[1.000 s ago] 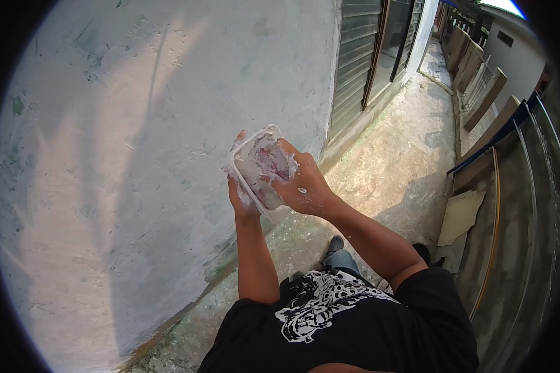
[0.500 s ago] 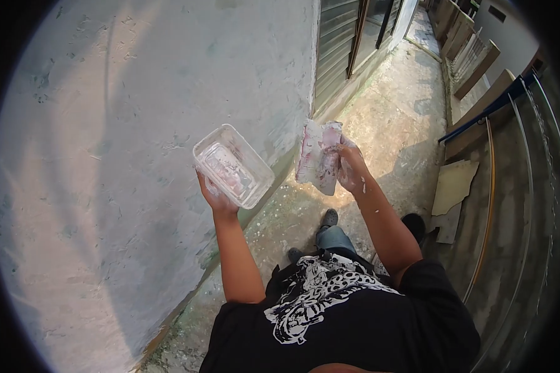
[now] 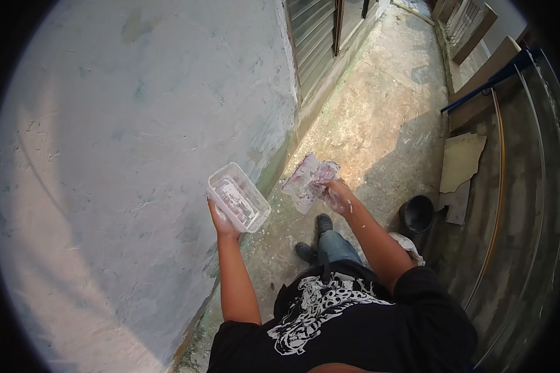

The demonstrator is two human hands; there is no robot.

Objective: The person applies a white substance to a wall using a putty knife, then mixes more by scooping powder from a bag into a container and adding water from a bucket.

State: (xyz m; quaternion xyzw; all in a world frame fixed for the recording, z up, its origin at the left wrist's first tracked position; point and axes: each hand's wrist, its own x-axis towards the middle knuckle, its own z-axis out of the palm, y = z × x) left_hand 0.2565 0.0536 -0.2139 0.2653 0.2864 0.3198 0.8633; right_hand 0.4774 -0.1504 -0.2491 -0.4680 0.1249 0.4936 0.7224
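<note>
My left hand point(image 3: 223, 221) is closed on a clear rectangular plastic container point(image 3: 251, 191), tilted so that its inside shows. White, slightly pinkish paste smears its bottom. In my right hand point(image 3: 338, 196) is a flat, wide putty spreader point(image 3: 301, 185) caked with white and pinkish paste; my thumb presses on its face, and most of my other fingers are hidden behind it. A small gap separates the spreader from the container. Both hands hang over the walkway's left side, close to the grey skim-coated wall point(image 3: 143, 124). Paste marks my right hand and forearm.
A louvred window point(image 3: 311, 46) follows the wall's corner. On the right stand a black bucket point(image 3: 417, 214), a whitish bundle point(image 3: 408, 247) partly behind my arm, broken boards point(image 3: 462, 163) and long thin rods point(image 3: 496, 186). The concrete walkway point(image 3: 379, 112) runs ahead.
Both hands have come lower in view with the container and the spreader. The spreader has turned. My view has shifted, and the black bucket now shows beside my right arm.
</note>
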